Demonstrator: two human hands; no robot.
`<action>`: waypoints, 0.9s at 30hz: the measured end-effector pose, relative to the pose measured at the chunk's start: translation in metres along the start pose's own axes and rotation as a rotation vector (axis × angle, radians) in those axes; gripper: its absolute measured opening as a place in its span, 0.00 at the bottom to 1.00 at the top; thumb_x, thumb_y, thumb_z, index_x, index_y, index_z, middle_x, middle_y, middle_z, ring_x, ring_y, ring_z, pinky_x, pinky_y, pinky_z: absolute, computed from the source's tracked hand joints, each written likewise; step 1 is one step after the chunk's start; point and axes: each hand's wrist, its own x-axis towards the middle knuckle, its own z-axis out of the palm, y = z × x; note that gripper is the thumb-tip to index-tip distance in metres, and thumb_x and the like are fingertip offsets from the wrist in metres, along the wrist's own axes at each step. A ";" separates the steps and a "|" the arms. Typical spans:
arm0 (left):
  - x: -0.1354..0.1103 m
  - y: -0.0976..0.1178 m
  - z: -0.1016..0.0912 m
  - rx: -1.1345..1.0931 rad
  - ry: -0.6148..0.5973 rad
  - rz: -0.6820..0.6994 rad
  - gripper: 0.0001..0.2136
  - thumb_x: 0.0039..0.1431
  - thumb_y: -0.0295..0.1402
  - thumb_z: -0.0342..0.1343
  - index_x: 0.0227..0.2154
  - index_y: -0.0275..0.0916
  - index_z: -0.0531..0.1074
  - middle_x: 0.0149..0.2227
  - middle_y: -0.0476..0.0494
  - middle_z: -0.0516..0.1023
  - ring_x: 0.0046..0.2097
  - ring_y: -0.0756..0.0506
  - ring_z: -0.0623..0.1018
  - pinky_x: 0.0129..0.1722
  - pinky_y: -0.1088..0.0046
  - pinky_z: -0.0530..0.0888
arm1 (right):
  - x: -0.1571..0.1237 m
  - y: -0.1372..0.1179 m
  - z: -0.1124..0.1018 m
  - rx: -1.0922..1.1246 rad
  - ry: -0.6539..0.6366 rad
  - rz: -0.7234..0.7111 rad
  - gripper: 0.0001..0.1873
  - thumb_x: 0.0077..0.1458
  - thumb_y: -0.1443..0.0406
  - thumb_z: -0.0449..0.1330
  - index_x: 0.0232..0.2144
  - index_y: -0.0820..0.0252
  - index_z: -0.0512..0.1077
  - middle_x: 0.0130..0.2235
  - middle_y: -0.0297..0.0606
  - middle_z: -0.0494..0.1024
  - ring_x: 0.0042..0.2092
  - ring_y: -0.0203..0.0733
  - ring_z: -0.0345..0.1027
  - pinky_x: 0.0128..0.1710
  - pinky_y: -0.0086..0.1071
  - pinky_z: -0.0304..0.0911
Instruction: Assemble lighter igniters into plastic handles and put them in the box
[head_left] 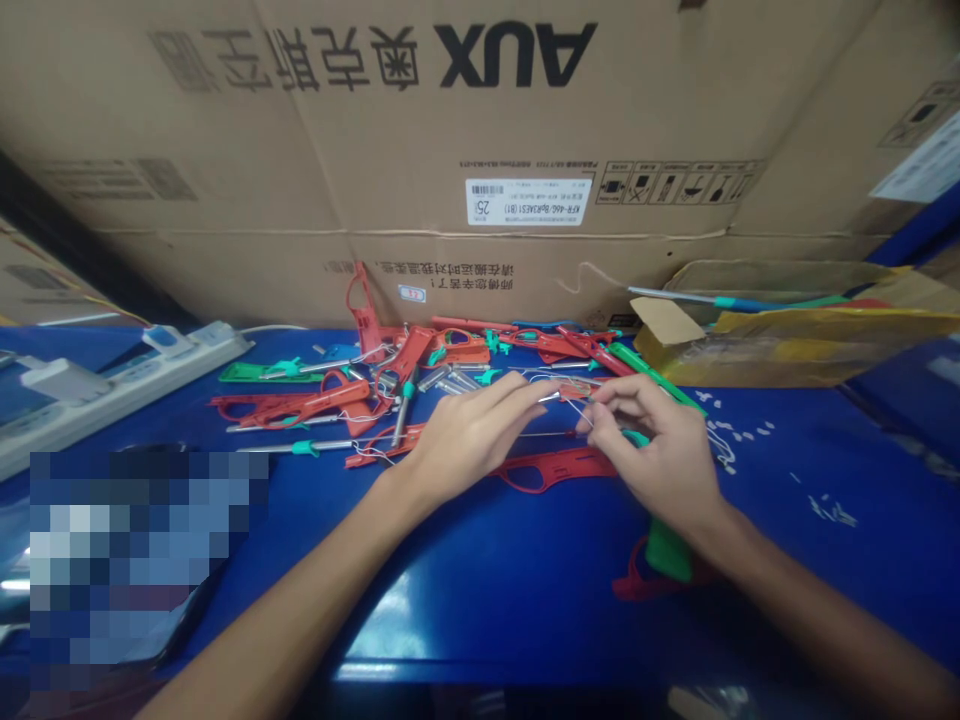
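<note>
My left hand (pixel 476 435) is closed, its fingertips pinching a small shiny metal tube (pixel 550 397), most of it hidden by the fingers. Opposite it, my right hand (pixel 656 440) has thumb and fingers pressed together on a thin white wire (pixel 577 411). A red part (pixel 574 391) lies between the two hands; whether it is held I cannot tell. Just below the fingers rests a red plastic handle shell (pixel 551 468) with an oval finger hole, like a long lighter's. Under my right wrist are a green plastic piece (pixel 667 550) and another red shell (pixel 632 585).
Behind the hands lies a pile of red shells (pixel 300 405), metal tubes with green ends (pixel 405 410) and wires. A cardboard box (pixel 810 345) with parts stands at right, near small white bits (pixel 832 510). A power strip (pixel 120 390) runs along the left; a large carton (pixel 360 150) walls the back.
</note>
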 end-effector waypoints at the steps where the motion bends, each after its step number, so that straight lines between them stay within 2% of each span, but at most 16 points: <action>1: 0.000 0.000 0.000 -0.003 0.004 0.003 0.14 0.74 0.32 0.48 0.58 0.38 0.68 0.44 0.44 0.79 0.40 0.49 0.81 0.37 0.75 0.79 | 0.000 0.000 0.000 -0.015 -0.007 -0.009 0.02 0.62 0.66 0.59 0.36 0.55 0.67 0.29 0.32 0.79 0.30 0.39 0.78 0.33 0.33 0.72; 6: -0.001 -0.001 0.002 -0.010 0.007 -0.013 0.11 0.74 0.32 0.50 0.55 0.38 0.69 0.45 0.44 0.79 0.42 0.48 0.81 0.37 0.75 0.78 | 0.003 -0.001 -0.001 -0.082 -0.064 -0.093 0.04 0.59 0.69 0.58 0.35 0.56 0.67 0.29 0.32 0.79 0.30 0.39 0.77 0.32 0.31 0.71; 14: -0.001 -0.001 0.002 -0.038 -0.016 -0.033 0.09 0.73 0.33 0.50 0.51 0.39 0.69 0.44 0.47 0.79 0.41 0.49 0.81 0.38 0.75 0.77 | 0.004 -0.001 -0.002 -0.104 -0.130 -0.139 0.06 0.57 0.73 0.56 0.34 0.57 0.68 0.29 0.31 0.78 0.28 0.35 0.74 0.30 0.28 0.69; 20: 0.000 -0.002 0.002 -0.035 -0.013 -0.037 0.08 0.73 0.33 0.52 0.50 0.38 0.70 0.43 0.47 0.79 0.41 0.49 0.80 0.37 0.75 0.77 | 0.006 -0.001 -0.002 -0.131 -0.122 -0.154 0.05 0.58 0.72 0.56 0.34 0.58 0.68 0.28 0.31 0.76 0.28 0.34 0.72 0.30 0.27 0.67; 27: 0.000 -0.004 0.001 -0.043 0.006 -0.035 0.08 0.73 0.32 0.52 0.51 0.39 0.69 0.44 0.47 0.79 0.43 0.49 0.81 0.40 0.74 0.78 | 0.007 -0.002 -0.005 -0.177 -0.111 -0.231 0.03 0.62 0.70 0.57 0.37 0.57 0.70 0.32 0.32 0.77 0.31 0.36 0.73 0.32 0.29 0.67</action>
